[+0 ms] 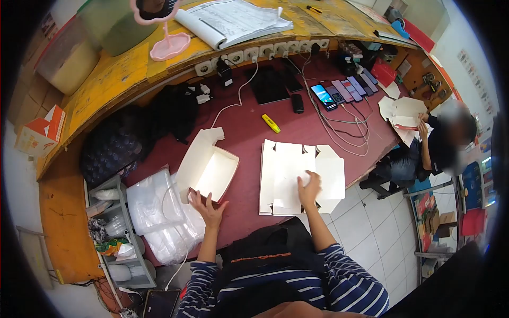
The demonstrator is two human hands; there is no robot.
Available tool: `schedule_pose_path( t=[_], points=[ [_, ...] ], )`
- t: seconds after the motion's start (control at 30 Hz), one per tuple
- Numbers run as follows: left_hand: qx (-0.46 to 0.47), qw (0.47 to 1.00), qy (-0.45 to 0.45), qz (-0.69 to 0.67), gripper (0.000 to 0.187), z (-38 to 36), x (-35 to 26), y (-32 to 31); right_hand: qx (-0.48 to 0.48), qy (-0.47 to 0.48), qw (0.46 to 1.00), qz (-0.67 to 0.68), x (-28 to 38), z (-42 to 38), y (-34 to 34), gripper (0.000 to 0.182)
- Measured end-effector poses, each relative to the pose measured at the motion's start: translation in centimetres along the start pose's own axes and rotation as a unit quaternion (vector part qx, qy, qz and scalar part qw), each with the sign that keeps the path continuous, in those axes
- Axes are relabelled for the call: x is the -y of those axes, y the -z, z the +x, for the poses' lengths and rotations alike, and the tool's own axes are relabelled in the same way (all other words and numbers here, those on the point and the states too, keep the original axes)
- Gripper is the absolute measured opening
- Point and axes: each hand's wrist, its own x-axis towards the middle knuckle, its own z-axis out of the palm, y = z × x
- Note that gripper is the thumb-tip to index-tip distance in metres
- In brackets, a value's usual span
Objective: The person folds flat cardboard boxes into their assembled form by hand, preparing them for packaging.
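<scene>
Head view: the dark red tabletop (pixel 247 172) carries stacked flat white cardboard blanks (pixel 286 177) at its near edge, partly hidden by the half-open right hand (pixel 309 190). Leftward, the widely spread left hand (pixel 211 212) obscures the near end of an open white cardboard box (pixel 217 170); contact is unclear.

Navy sleeves (pixel 352 281), white stripes; black apron (pixel 270 249) over striped top, orange lettering.
</scene>
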Motion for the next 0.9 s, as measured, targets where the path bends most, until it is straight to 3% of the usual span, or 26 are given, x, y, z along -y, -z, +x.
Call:
schedule_pose_path(
  t=[0.1,0.17,0.23,0.27,0.33,0.37,0.43,0.47,0.5,0.53,0.57,0.6,0.63,0.7,0.73,0.77,0.8,0.83,0.87,0.9],
  points=[
    [0.006,0.997,-0.082,-0.011,0.059,0.0,-4.6,-0.5,-0.096,-0.067,0.983,-0.141,-2.3,0.1,3.6,0.049],
    [0.234,0.956,-0.110,-0.140,0.065,1.6,-10.4,-0.6,-0.107,-0.078,0.981,-0.141,-2.9,0.2,4.2,0.048],
    [0.397,0.866,-0.211,-0.218,0.070,1.8,-14.2,-3.8,-0.118,-0.022,0.990,-0.076,-2.7,0.1,3.8,0.047],
    [0.394,0.867,-0.211,-0.219,0.070,1.4,-15.3,-4.9,-0.129,0.001,0.990,-0.062,-1.1,-0.1,4.0,0.041],
    [0.432,0.842,-0.303,-0.110,0.073,0.9,-16.4,-7.1,-0.094,0.046,0.995,0.004,0.7,-0.9,4.0,0.037],
    [0.429,0.844,-0.303,-0.110,0.073,0.7,-16.3,-8.0,-0.056,0.086,0.992,0.069,1.4,-1.3,4.0,0.033],
    [0.515,0.799,-0.302,-0.073,0.087,0.2,-16.1,-9.2,-0.036,0.170,0.973,0.154,3.6,-2.7,5.0,0.021],
    [0.518,0.806,-0.268,-0.099,0.067,0.2,-16.2,-9.4,-0.036,0.170,0.973,0.154,4.0,-3.7,5.6,0.021],
    [0.519,0.806,-0.267,-0.099,0.067,0.9,-16.3,-9.4,0.046,0.116,0.963,0.240,4.2,-4.9,6.1,0.017],
    [0.594,0.766,-0.206,-0.135,0.051,2.2,-16.3,-9.5,0.127,0.059,0.936,0.323,4.2,-5.9,6.6,0.012],
    [0.661,0.717,-0.142,-0.171,0.037,3.2,-16.2,-9.4,0.130,0.059,0.936,0.323,4.1,-6.7,7.1,0.012],
    [0.643,0.726,-0.107,-0.222,0.024,3.6,-15.8,-9.2,0.219,0.021,0.920,0.324,4.0,-7.4,7.6,0.009],
    [0.643,0.726,-0.104,-0.222,0.024,3.1,-15.1,-9.9,0.305,-0.017,0.896,0.321,3.9,-7.8,8.0,0.006],
    [0.610,0.735,-0.092,-0.283,0.022,2.8,-14.2,-11.2,0.339,-0.027,0.874,0.347,4.0,-8.3,8.0,0.006],
    [0.643,0.691,-0.124,-0.306,0.024,3.4,-14.2,-11.5,0.377,-0.032,0.860,0.343,3.5,-8.7,7.5,0.006],
    [0.642,0.692,-0.125,-0.306,0.024,3.4,-14.5,-11.4,0.414,-0.036,0.845,0.338,3.1,-8.8,7.0,0.007],
    [0.667,0.697,-0.108,-0.239,0.024,3.4,-15.0,-11.4,0.421,-0.026,0.870,0.254,2.8,-8.4,6.8,0.012],
    [0.689,0.699,-0.091,-0.171,0.025,3.3,-15.4,-11.4,0.420,-0.024,0.871,0.253,2.7,-8.3,6.6,0.012],
    [0.687,0.700,-0.091,-0.171,0.025,3.1,-15.7,-11.1,0.357,0.036,0.915,0.182,2.7,-8.3,6.3,0.017],
    [0.633,0.752,-0.090,-0.162,0.024,2.8,-15.9,-10.9,0.289,0.095,0.947,0.108,2.7,-8.3,6.0,0.021]
  ],
)
